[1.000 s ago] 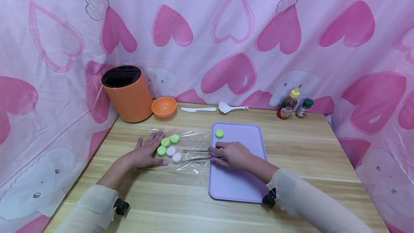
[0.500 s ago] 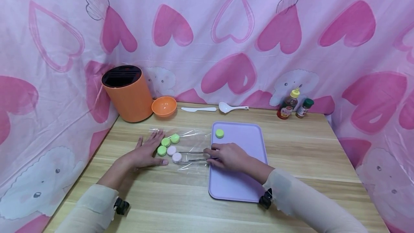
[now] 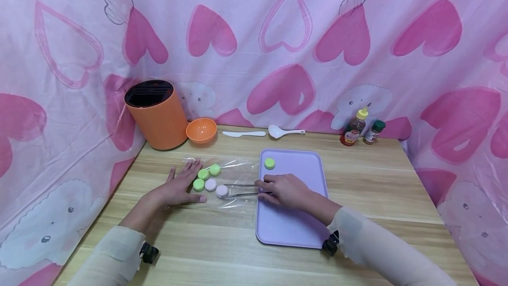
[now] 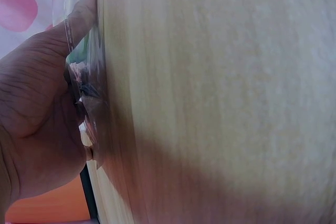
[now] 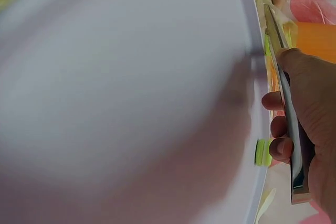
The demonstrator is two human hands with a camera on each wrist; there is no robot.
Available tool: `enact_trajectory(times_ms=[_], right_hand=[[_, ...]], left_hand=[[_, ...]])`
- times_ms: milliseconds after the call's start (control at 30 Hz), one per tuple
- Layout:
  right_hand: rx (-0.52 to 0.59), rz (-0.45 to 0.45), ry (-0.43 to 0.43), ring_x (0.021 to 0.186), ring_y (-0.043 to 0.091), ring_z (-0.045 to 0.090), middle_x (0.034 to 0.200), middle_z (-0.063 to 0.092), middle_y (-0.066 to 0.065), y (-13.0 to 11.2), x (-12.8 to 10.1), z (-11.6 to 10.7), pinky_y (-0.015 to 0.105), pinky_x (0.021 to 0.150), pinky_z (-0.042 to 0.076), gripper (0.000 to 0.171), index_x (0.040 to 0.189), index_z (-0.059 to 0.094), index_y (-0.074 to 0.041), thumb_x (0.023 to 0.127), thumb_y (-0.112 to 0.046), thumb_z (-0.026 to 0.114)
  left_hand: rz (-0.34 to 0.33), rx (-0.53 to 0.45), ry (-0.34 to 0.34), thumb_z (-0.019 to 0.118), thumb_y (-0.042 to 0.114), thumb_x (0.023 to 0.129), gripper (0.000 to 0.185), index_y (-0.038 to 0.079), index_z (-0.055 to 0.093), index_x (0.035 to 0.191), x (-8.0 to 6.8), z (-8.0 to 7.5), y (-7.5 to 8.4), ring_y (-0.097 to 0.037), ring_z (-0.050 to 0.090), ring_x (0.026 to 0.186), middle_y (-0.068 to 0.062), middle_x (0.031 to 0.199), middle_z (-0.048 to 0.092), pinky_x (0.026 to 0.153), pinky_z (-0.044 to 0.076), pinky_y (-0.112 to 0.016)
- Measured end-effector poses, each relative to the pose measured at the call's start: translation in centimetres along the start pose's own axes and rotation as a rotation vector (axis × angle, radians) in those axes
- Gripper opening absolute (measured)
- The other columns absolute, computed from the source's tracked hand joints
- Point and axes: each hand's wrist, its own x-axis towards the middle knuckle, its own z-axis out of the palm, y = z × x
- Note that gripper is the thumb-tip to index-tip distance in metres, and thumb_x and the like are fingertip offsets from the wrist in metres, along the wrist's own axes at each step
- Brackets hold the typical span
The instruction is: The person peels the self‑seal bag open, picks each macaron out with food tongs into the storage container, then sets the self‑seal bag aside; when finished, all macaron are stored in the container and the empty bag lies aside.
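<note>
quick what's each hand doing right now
Left hand: open, flat on the plastic bag.
Right hand: holding tongs, tips around a pink disc.

Metal tongs (image 3: 243,190), lying nearly level, pinch a pale pink round macaron (image 3: 222,191) at their tips. It sits on clear plastic wrap (image 3: 234,175) beside four other macarons.
</note>
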Motion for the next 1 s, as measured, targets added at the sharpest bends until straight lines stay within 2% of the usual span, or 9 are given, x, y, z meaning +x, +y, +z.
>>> enact_trajectory(times_ms=[333,667,800,1000], right_hand=[[-0.013,0.085,-0.009,0.064,0.002,0.048,0.096,0.066,-0.007,0.9,-1.6,-1.1,0.020,0.058,0.043,0.037,0.139,0.078,-0.022,0.106,-0.039,0.075],[-0.041,0.098,0.084,0.064,0.002,0.050,0.095,0.067,-0.007,2.7,-3.4,-2.1,0.019,0.055,0.042,0.034,0.133,0.081,-0.021,0.103,-0.036,0.080],[-0.059,0.126,0.093,0.064,0.003,0.050,0.097,0.069,-0.007,3.4,-4.4,-2.8,0.018,0.055,0.041,0.035,0.134,0.081,-0.021,0.102,-0.037,0.081],[-0.094,0.189,0.079,0.064,0.004,0.050,0.103,0.074,-0.004,4.8,-6.2,-3.7,0.020,0.055,0.045,0.038,0.137,0.080,-0.021,0.102,-0.036,0.081]], left_hand=[[-0.006,0.001,-0.009,0.080,0.066,0.093,0.128,0.013,0.001,0.179,-0.1,0.1,0.0,-0.043,-0.016,0.173,-0.016,0.188,-0.007,0.129,-0.021,-0.078],[0.002,0.009,0.001,0.080,0.066,0.093,0.128,0.013,0.001,0.179,-0.2,0.1,-0.1,-0.042,-0.016,0.173,-0.014,0.188,-0.008,0.129,-0.021,-0.078],[0.009,0.007,-0.001,0.080,0.066,0.094,0.128,0.012,0.001,0.179,-0.2,0.0,0.0,-0.043,-0.016,0.173,-0.015,0.188,-0.008,0.128,-0.021,-0.078],[0.003,0.000,-0.006,0.080,0.066,0.093,0.128,0.013,0.001,0.179,-0.1,-0.1,0.0,-0.043,-0.017,0.173,-0.015,0.188,-0.008,0.128,-0.022,-0.078]])
